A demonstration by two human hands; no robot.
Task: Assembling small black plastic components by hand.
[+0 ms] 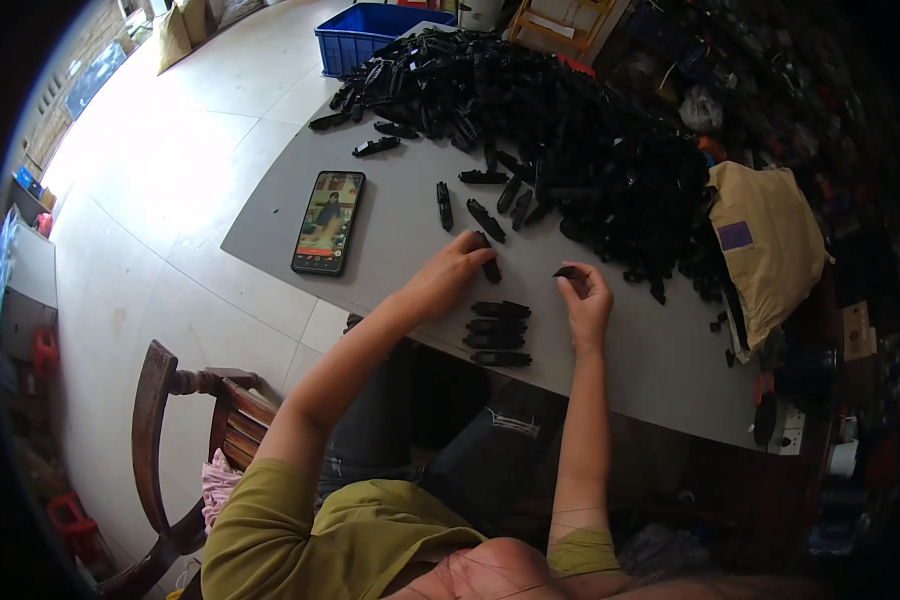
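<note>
My left hand (454, 268) is closed on a long black plastic part (491, 266) just above the grey tabletop. In my right hand (586, 300), thumb and fingertips pinch a small dark piece (565, 272); its kind is too small to make out. Between my forearms, several black plastic parts (499, 327) lie side by side in a neat stack near the table's front edge. More loose black parts (485, 220) are scattered just beyond my left hand, and a large heap of black parts (610, 170) covers the far and right side.
A phone with a lit screen (328, 222) lies on the table (270, 225) at left. Behind the heap stands a blue crate (360, 32). A tan bag (770, 250) sits at the right edge. A wooden chair (155, 440) is on the floor at lower left.
</note>
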